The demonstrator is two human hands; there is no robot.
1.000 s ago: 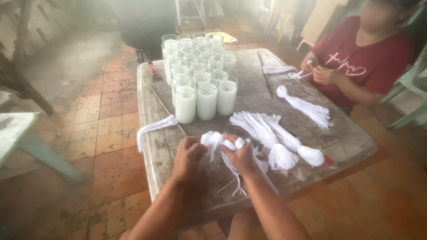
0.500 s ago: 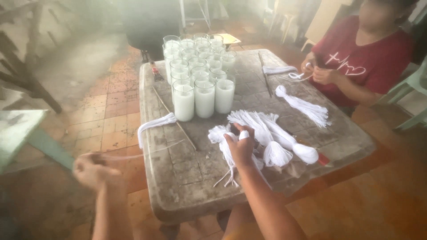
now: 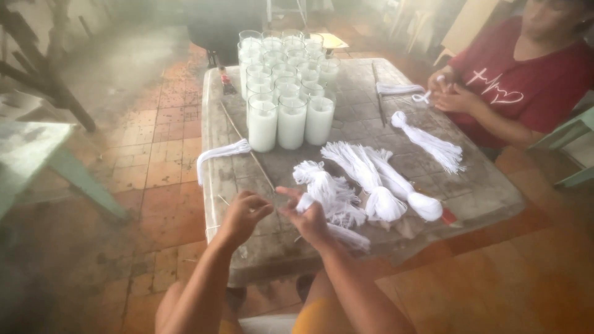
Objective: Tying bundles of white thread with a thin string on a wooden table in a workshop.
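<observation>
Our left hand (image 3: 242, 211) and right hand (image 3: 307, 218) meet over the table (image 3: 482, 192), fingertips pinching a thin white string beside the white string bundle (image 3: 328, 192).

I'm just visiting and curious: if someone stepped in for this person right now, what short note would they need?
Left hand: raised over the near table edge, fingertips pinched toward the right hand; what it grips is too fine to tell.
Right hand: holds a loose white string bundle near one end.
On the stone table: two tied bundles lie beside it, another bundle at the left edge, glass candle jars filled with white wax at the far end.
A person in a red shirt works with string opposite.
Done: several bundles tied. Left: the loose bundle in hand.
</observation>
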